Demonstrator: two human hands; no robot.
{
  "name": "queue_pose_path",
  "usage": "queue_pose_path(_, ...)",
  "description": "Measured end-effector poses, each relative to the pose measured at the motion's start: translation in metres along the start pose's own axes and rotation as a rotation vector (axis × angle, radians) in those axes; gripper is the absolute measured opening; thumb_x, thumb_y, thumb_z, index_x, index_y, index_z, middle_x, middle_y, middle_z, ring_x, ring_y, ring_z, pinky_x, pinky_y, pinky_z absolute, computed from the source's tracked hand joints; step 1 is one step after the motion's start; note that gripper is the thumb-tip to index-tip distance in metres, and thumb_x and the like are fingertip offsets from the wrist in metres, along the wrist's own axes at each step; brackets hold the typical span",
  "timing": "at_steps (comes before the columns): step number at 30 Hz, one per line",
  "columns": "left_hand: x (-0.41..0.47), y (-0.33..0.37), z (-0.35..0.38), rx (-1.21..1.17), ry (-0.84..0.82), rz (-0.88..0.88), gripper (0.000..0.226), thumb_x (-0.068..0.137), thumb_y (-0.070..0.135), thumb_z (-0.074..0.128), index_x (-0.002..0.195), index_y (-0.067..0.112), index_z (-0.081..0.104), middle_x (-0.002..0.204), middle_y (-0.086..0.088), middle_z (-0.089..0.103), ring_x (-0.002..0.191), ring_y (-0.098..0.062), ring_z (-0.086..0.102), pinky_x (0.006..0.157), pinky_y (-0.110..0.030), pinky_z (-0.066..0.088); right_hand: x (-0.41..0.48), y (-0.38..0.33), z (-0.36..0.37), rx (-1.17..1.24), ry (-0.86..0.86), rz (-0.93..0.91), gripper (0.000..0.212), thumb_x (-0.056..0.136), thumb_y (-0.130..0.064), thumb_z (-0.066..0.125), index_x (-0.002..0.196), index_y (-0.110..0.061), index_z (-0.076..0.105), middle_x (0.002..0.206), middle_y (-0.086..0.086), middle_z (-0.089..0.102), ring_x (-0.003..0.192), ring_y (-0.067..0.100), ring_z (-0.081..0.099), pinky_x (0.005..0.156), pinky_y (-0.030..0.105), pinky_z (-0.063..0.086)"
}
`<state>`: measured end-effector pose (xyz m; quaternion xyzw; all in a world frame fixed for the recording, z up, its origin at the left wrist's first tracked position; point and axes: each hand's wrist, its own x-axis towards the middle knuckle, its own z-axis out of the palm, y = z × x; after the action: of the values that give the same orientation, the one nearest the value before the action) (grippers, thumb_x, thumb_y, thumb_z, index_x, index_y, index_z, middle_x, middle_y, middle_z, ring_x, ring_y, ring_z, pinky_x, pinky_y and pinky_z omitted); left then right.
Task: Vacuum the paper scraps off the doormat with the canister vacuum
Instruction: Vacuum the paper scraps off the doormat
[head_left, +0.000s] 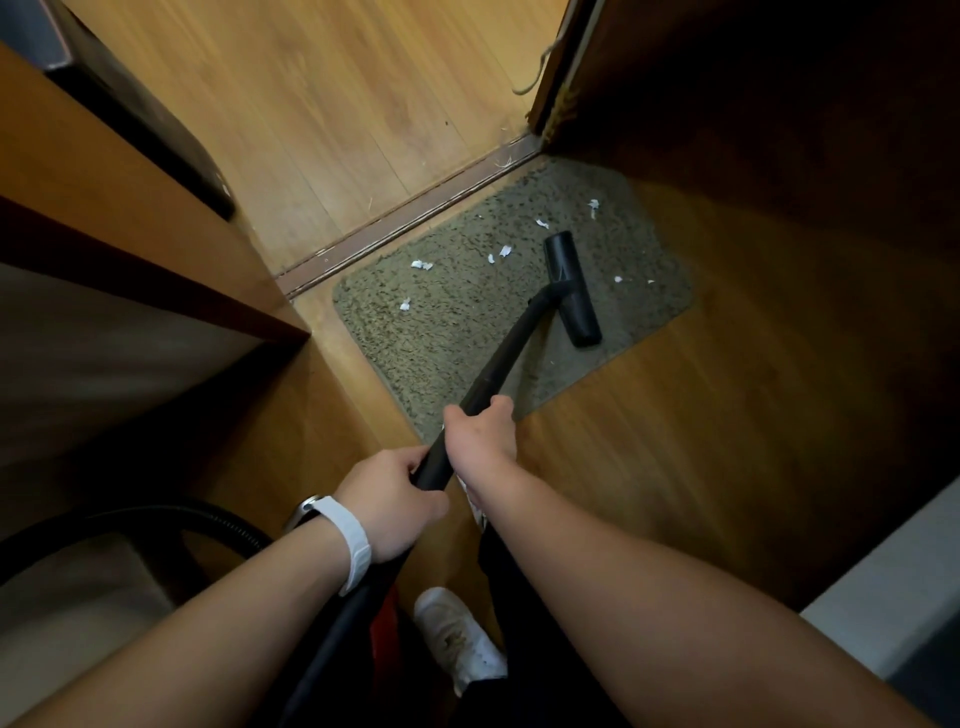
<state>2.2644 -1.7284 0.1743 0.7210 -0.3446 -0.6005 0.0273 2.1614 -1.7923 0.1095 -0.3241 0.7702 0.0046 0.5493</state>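
A grey-green doormat (447, 332) lies on the wooden floor by a door threshold. Several white paper scraps (422, 265) are scattered across its far half. The black floor nozzle (571, 288) of the vacuum rests flat on the mat's right part, with scraps on both sides of it. Its black wand (498, 364) runs back toward me. My right hand (480, 434) grips the wand higher up, near the mat's near edge. My left hand (389, 501), with a white watch band on the wrist, grips the wand just behind it.
A dark threshold strip (415, 213) borders the mat's far side. A dark wooden door (753, 93) stands at the right, wooden furniture (130, 218) at the left. The ribbed black hose (156, 519) loops at lower left. My white shoe (457, 639) is below.
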Motion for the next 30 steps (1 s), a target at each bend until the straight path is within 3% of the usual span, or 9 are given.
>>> queue_pose_path(4,0.007,0.008,-0.001,-0.071,0.007,0.03,0.025,0.075,0.02,0.061,0.098,0.027,0.065,0.06,-0.002,0.059,0.048,-0.018,0.051,0.046,-0.027,0.039,0.009,-0.015,-0.003,0.004,0.031,-0.05,0.063,0.09,-0.035,0.062,0.143,-0.018,0.033,0.133,0.007,0.052,0.106,0.029,0.062,0.093,0.047,0.055)
queue_pose_path(10,0.042,0.029,0.006,-0.177,0.027,0.03,0.031,0.074,0.021,0.06,0.106,0.021,0.061,0.058,-0.006,0.052,0.05,-0.022,0.046,0.05,-0.032,0.037,0.043,-0.037,-0.024,-0.027,0.029,-0.129,0.066,0.092,-0.033,0.062,0.148,-0.015,0.031,0.136,0.007,0.051,0.101,0.025,0.058,0.078,0.031,0.043)
queue_pose_path(15,0.065,0.05,0.006,-0.187,0.002,0.023,0.032,0.075,0.017,0.059,0.106,0.017,0.062,0.056,-0.005,0.047,0.049,-0.022,0.041,0.05,-0.03,0.034,0.063,-0.05,-0.033,-0.04,0.038,-0.111,0.068,0.091,-0.034,0.061,0.149,-0.015,0.03,0.135,0.01,0.054,0.106,0.029,0.062,0.085,0.039,0.053)
queue_pose_path(20,0.091,0.07,0.003,-0.172,-0.058,0.019,0.042,0.065,0.023,0.056,0.105,0.011,0.06,0.056,-0.006,0.044,0.051,-0.022,0.041,0.052,-0.034,0.035,0.086,-0.06,-0.051,-0.014,0.061,-0.075,0.063,0.093,-0.031,0.06,0.148,-0.015,0.033,0.13,0.008,0.056,0.1,0.027,0.061,0.076,0.033,0.045)
queue_pose_path(25,0.107,0.089,0.0,-0.172,-0.092,0.016,0.039,0.064,0.027,0.056,0.1,0.013,0.063,0.057,-0.007,0.047,0.052,-0.023,0.044,0.053,-0.036,0.038,0.096,-0.078,-0.062,-0.033,0.083,-0.076,0.07,0.089,-0.036,0.062,0.148,-0.016,0.032,0.132,0.011,0.055,0.107,0.03,0.062,0.093,0.046,0.055)
queue_pose_path(30,0.118,0.104,-0.002,-0.208,-0.086,0.005,0.033,0.069,0.022,0.059,0.101,0.013,0.064,0.06,-0.008,0.047,0.053,-0.023,0.047,0.053,-0.035,0.041,0.105,-0.089,-0.07,-0.024,0.09,-0.075,0.071,0.087,-0.036,0.063,0.148,-0.016,0.031,0.134,0.011,0.054,0.11,0.031,0.062,0.094,0.045,0.054)
